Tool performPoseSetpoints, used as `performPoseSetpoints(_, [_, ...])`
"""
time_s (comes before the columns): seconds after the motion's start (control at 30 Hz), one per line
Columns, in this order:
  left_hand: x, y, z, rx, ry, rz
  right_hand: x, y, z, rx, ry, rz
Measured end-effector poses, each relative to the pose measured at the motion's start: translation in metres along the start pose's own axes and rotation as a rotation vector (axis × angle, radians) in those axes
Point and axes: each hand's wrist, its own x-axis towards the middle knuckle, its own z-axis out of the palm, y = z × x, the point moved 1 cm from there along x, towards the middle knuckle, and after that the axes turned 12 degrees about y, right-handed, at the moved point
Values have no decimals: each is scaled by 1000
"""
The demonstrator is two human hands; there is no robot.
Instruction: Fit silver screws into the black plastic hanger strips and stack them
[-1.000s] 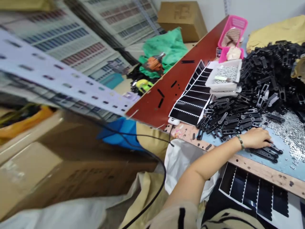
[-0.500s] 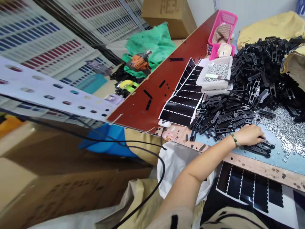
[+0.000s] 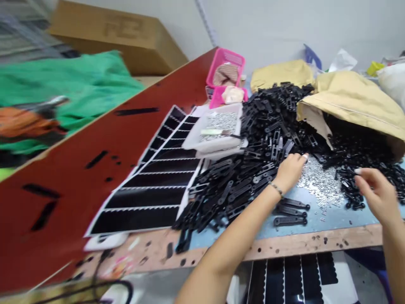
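My left hand [image 3: 289, 172], with a beaded bracelet at its wrist, reaches over the pile of black plastic arm-shaped pieces [image 3: 232, 192]. Its fingers are bent together at the edge of the loose silver screws and nuts [image 3: 319, 181]; whatever they pinch is hidden. To the right, my right hand [image 3: 378, 194] has thumb and forefinger drawn together beside small black parts [image 3: 351, 185]. Anything between those fingertips is too small to make out. Several black arm pieces [image 3: 290, 211] lie side by side on the blue tabletop below my left wrist.
A white tub [image 3: 218, 143] of small metal parts stands left of the pile, beside sheets of black labels [image 3: 148, 183]. Pink baskets [image 3: 226, 59] are behind it. An open yellow sack [image 3: 354, 97] spills black parts at right. A red board [image 3: 72, 177] borders the left side.
The view has swung right and closer to the table. My left hand has left the row of black arm pieces and reached to the screws' edge. My right hand has come into view.
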Motion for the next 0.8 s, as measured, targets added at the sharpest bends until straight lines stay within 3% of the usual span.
performPoseSetpoints(0.07, [-6,6,-6,-114,56,-81,-2,2,17,118,-66,141])
performPoseSetpoints(0.13, [-19,14,-11,-436,50,-273,-9,-4,45,296,-191,241])
performPoseSetpoints(0.2, [-33,23,-16,-604,-69,-356,-16,-14,69,362,-218,190])
performPoseSetpoints(0.27, [-45,29,-23,-569,-201,-325,-19,-23,82,343,-322,28])
performPoseSetpoints(0.37, [-52,26,-31,-543,-300,-323,-8,-17,77,140,-366,-158])
performPoseSetpoints(0.47, [-50,18,-32,-633,-274,-476,17,10,64,-379,-216,-128])
performPoseSetpoints(0.53, [-46,13,-28,-692,-231,-548,30,28,61,-601,-229,-104])
performPoseSetpoints(0.67, [-40,7,-21,-642,-84,-464,40,44,67,-587,-273,-88])
performPoseSetpoints(0.73, [-40,6,-21,-629,-109,-465,38,41,69,-545,-277,-84])
performPoseSetpoints(0.8, [-42,8,-20,-726,-192,-566,33,31,69,-392,-270,-64])
